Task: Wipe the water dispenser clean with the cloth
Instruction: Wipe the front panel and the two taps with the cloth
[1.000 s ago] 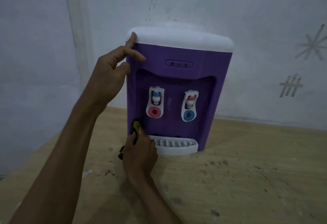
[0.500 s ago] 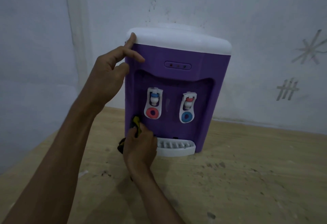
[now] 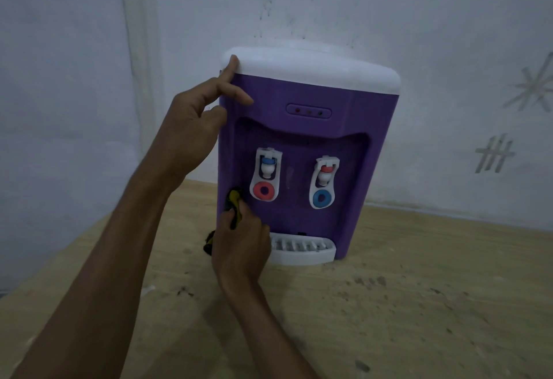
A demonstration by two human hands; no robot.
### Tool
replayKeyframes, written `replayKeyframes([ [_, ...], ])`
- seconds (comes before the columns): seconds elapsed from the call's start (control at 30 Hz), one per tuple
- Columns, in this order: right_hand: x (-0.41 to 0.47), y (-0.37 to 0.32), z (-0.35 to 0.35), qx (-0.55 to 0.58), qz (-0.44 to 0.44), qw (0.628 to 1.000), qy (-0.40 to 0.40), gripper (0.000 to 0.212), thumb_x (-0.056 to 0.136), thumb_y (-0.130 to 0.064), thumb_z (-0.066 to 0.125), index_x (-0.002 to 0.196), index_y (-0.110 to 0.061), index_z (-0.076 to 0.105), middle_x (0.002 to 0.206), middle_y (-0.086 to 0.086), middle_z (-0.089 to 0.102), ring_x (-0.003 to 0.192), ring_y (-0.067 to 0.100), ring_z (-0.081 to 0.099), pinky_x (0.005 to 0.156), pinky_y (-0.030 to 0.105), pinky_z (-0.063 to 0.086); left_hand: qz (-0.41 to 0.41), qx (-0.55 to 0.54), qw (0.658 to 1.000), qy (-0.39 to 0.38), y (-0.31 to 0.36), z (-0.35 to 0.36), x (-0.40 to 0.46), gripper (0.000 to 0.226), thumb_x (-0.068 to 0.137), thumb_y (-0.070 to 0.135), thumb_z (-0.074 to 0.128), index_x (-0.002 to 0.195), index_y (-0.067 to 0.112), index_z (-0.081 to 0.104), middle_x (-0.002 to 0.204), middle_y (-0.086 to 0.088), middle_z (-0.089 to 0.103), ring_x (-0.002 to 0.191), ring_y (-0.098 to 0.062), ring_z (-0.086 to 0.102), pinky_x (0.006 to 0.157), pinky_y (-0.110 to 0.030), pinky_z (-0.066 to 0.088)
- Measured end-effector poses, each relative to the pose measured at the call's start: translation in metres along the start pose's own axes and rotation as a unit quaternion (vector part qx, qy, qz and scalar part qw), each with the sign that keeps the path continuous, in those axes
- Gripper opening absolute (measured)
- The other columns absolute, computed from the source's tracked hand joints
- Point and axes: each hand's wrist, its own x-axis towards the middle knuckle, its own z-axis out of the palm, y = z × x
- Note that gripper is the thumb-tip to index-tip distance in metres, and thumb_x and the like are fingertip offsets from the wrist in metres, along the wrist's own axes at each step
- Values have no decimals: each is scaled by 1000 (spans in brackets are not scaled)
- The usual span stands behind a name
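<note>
Purple water dispenser [image 3: 302,151] x1 | taps x2 | cloth [image 3: 234,199] x1 | hands x2

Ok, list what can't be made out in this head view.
- Cloth: mostly hidden inside the right hand; its full shape is unclear.
- Water dispenser: the left side is behind the left hand; back faces away.
- Three indicator lights: too small to read.

Place: a plain room, maybe a home
Signs: bare painted wall [image 3: 389,4] with scratched marks [image 3: 493,154], rough wooden table [image 3: 419,304]
</note>
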Motion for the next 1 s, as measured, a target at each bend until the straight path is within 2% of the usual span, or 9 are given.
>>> replayKeyframes([
  [0.1,0,-5,0,0,-32,999,26,39,107,-37,45,144,-40,54,90,-6,71,63,3,46,69,24,43,-1,0,1000,-1,1,1,0,49,98,-14,35,106,23,66,159,23,39,150,0,31,87,-5,48],
  [0.17,-4,3,2,-19,-45,999,24,41,107,-40,44,147,-42,51,91,-4,73,72,6,56,74,25,50,0,-4,1000,-1,1,1,-1,50,97,-14,35,105,24,66,159,22,39,150,-1,31,87,-4,47],
  [0.3,-9,18,3,-60,12,997,-41,37,107,-43,43,139,-37,60,106,-2,70,95,10,58,82,27,47,6,0,1000,4,0,1,0,51,98,-13,36,104,27,67,159,24,39,150,0,31,90,-7,49],
  [0.43,0,2,-7,14,8,1000,-12,30,106,-38,47,131,-36,65,101,-6,70,83,5,49,78,26,45,-1,-7,1000,7,-1,2,0,50,99,-13,36,104,27,67,159,23,39,150,0,31,88,-4,48],
  [0.53,5,-14,-10,48,-61,996,48,37,106,-35,47,140,-42,57,92,-8,73,76,7,57,70,23,44,7,6,1000,4,-2,1,1,52,98,-13,36,103,29,67,158,25,40,149,2,31,95,-8,48],
  [0.63,-1,0,-3,-23,-80,996,33,41,107,-39,43,148,-43,49,93,-5,73,76,7,55,70,25,46,10,12,1000,9,-4,1,1,52,97,-13,37,103,29,67,157,26,41,149,3,32,97,-9,48],
  [0.73,-7,23,0,-135,-63,988,-47,41,109,-43,40,149,-40,48,108,-4,72,97,12,61,84,29,52,15,6,1000,16,-5,2,2,52,96,-14,36,102,26,68,156,25,43,148,3,33,96,-9,48],
  [0.87,5,18,-13,-9,31,996,-86,29,105,-40,46,117,-27,69,106,-1,68,99,16,61,84,34,51,26,31,998,50,-5,4,3,44,97,-13,39,102,18,69,155,22,46,146,5,36,92,-7,49],
  [1.0,15,-2,-48,144,31,986,-83,30,100,-24,53,70,-22,57,67,-5,56,65,12,54,59,29,45,45,88,993,69,-2,6,6,36,98,-9,43,103,14,71,154,18,48,144,3,40,91,-2,45],
])
